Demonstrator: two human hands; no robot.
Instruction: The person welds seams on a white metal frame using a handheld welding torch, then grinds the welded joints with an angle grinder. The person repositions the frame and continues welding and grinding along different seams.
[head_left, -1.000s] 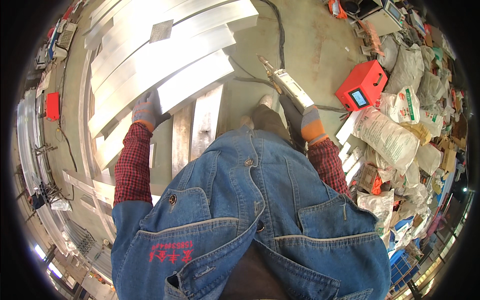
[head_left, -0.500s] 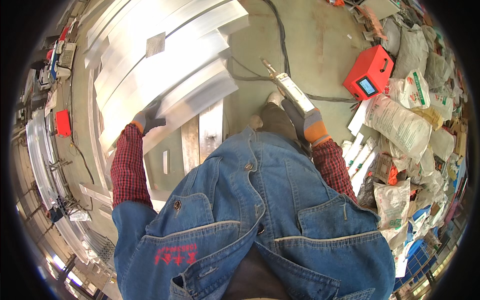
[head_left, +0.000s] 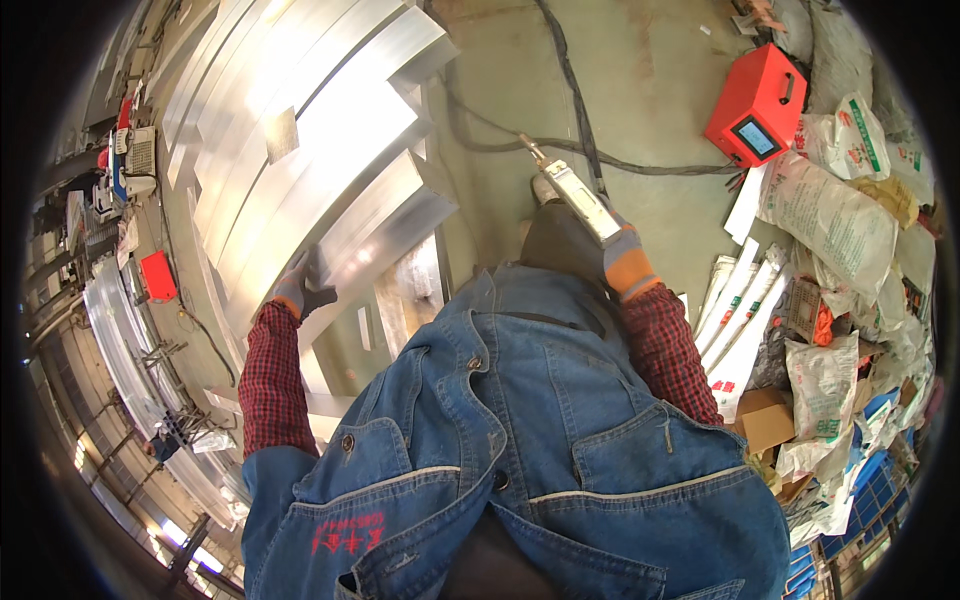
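My left hand [head_left: 305,287], in a grey and orange glove, grips the near edge of the closest silvery metal profile [head_left: 385,225]. That profile lies at a slant against a row of similar long profiles [head_left: 300,110], their tops bright with glare. A small square plate [head_left: 281,134] rests on the row. In my right hand [head_left: 626,262], gloved alike, is a welding torch [head_left: 578,198] with a pale boxy body and a pointed metal nozzle. The nozzle points forward and left, apart from the profiles. The right fingers are partly hidden behind the torch body.
Black cables [head_left: 575,100] run over the floor ahead. A red box with a screen [head_left: 757,105] stands at right, beside piled white sacks [head_left: 825,225]. White tubes [head_left: 735,305] and a cardboard box [head_left: 765,420] lie near my right arm. Another red box [head_left: 158,276] is far left.
The nearest profile has shifted and tilted under my left hand, and more of its end and side face shows. My right hand still holds the torch. The whole view has moved slightly.
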